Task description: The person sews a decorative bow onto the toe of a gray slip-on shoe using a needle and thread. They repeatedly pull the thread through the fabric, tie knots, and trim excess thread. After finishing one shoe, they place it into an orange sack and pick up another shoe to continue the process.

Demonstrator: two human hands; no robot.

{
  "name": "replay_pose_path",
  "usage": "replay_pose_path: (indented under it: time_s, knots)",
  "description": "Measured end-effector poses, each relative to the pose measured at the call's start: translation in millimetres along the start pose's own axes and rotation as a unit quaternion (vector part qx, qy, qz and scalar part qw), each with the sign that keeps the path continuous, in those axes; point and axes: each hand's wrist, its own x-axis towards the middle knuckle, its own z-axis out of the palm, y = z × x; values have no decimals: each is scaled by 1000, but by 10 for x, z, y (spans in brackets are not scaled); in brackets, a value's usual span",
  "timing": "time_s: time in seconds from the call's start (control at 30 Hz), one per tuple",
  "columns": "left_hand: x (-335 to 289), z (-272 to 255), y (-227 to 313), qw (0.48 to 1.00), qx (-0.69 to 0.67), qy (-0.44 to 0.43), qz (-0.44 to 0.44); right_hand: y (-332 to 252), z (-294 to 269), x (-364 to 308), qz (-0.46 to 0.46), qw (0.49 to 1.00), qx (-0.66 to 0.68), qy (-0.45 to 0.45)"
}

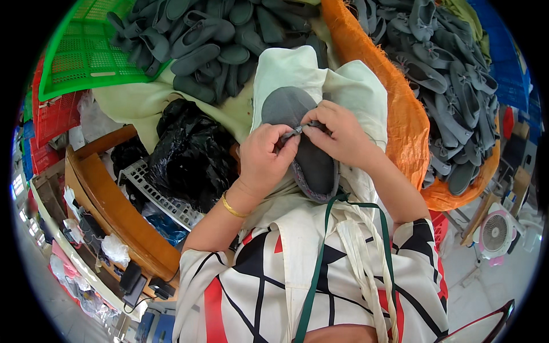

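Observation:
A grey cloth shoe (287, 104) rests on my lap, its rounded toe pointing away from me and its dark opening toward me. My left hand (265, 153) pinches one side of a small grey lace (295, 131) at the front of the opening. From the other side, my right hand (342, 134) grips the same lace between thumb and fingers. The two sets of fingertips almost meet over the shoe, hiding much of the lace. Beneath the shoe, a whitish cloth (357, 86) covers my legs.
Many grey shoes without visible bows (200, 34) are heaped ahead, beside a green basket (94, 54). An orange sack (409, 128) at right holds shoes with bows (457, 91). To my left are a black plastic bag (189, 151) and wooden furniture (123, 200); a fan (496, 231) stands far right.

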Motion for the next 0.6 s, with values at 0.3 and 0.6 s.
replay_pose_path:
  time_s: [0.3,0.6]
  knots:
    - [157,-99,-2,953,-236,-49,-183,-170,-183,-152,94,988,-54,-108]
    - [209,-69,9,944,-238,-34,-225,48,-254,-108,-8,910,-411,54]
